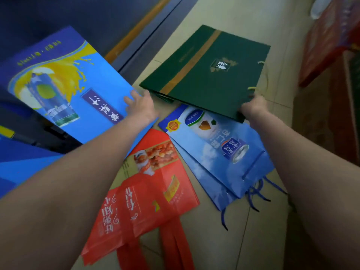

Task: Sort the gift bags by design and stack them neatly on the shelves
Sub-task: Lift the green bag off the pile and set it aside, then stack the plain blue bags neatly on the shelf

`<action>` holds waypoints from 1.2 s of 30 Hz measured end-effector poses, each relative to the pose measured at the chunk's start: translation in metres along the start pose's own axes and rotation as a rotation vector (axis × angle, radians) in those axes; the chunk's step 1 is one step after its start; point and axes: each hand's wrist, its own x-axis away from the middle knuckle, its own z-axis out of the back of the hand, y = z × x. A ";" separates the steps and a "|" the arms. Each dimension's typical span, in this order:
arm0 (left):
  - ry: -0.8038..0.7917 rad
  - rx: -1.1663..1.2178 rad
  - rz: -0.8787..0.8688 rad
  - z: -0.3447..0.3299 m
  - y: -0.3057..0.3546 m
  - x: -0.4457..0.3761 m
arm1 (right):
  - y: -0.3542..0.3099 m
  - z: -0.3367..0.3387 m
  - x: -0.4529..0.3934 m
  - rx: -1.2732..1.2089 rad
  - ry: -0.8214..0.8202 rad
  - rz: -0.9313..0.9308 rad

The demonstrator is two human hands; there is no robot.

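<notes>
My left hand point(140, 106) lies with straight fingers on the lower corner of a bright blue gift bag point(64, 82) printed with a can and a yellow splash, tilted at the left. My right hand point(253, 106) grips the near edge of a dark green gift bag point(206, 75) with a gold stripe, lifted over the floor. On the tiles below lie light blue gift bags point(218, 151) with cord handles and a pile of red gift bags point(148, 195) with red straps.
A dark blue shelf unit point(78, 18) with an orange edge strip runs along the upper left. More blue bags point(21, 162) sit at the left edge. Red cartons point(327, 41) stand at the right. Beige floor tiles point(253, 240) show between the bags.
</notes>
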 end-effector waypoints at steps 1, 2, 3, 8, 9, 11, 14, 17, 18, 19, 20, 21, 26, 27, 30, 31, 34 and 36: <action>-0.043 -0.059 -0.003 -0.010 -0.011 0.008 | 0.014 -0.004 -0.007 0.015 -0.020 -0.052; -0.071 -0.107 -0.013 -0.019 -0.023 0.016 | 0.024 -0.006 -0.008 0.003 -0.043 -0.117; -0.074 -0.143 -0.028 -0.028 -0.036 0.023 | 0.031 -0.010 -0.008 -0.076 -0.066 -0.214; 0.030 -0.209 -0.150 -0.037 -0.089 0.063 | 0.039 -0.041 0.033 -0.021 -0.159 -0.131; 0.064 -0.186 -0.184 -0.034 -0.095 0.072 | 0.036 -0.048 0.044 -0.019 -0.205 -0.091; 0.142 -0.157 -0.277 -0.023 -0.114 0.091 | 0.026 -0.064 0.069 -0.040 -0.332 -0.013; 0.229 -0.205 -0.375 0.000 -0.154 0.122 | 0.003 -0.090 0.116 -0.072 -0.483 0.102; 0.243 -0.237 -0.316 0.019 -0.201 0.160 | -0.017 -0.122 0.165 -0.053 -0.652 0.212; 0.235 -0.245 -0.250 0.024 -0.219 0.175 | -0.021 -0.136 0.183 -0.025 -0.724 0.247; 0.222 -0.256 -0.166 0.030 -0.237 0.192 | -0.027 -0.150 0.204 0.008 -0.801 0.279; 0.212 -0.265 -0.079 0.035 -0.256 0.210 | -0.033 -0.166 0.227 0.039 -0.875 0.300; 0.197 -0.271 0.011 0.040 -0.274 0.226 | -0.037 -0.182 0.250 0.073 -0.925 0.318; 0.069 -0.251 0.400 0.065 -0.363 0.299 | -0.046 -0.252 0.334 0.248 -0.829 0.456; 0.051 -0.261 0.425 0.068 -0.376 0.309 | -0.045 -0.260 0.343 0.288 -0.801 0.450; 0.021 -0.295 0.474 0.072 -0.409 0.331 | -0.046 -0.262 0.366 0.674 -0.559 0.586; 0.023 -0.289 0.501 0.073 -0.418 0.337 | -0.048 -0.261 0.371 0.758 -0.479 0.700; 0.046 -0.185 0.594 0.074 -0.438 0.347 | -0.061 -0.269 0.394 0.680 -0.645 1.012; 0.048 -0.175 0.601 0.071 -0.445 0.350 | -0.068 -0.284 0.417 0.569 -0.904 0.986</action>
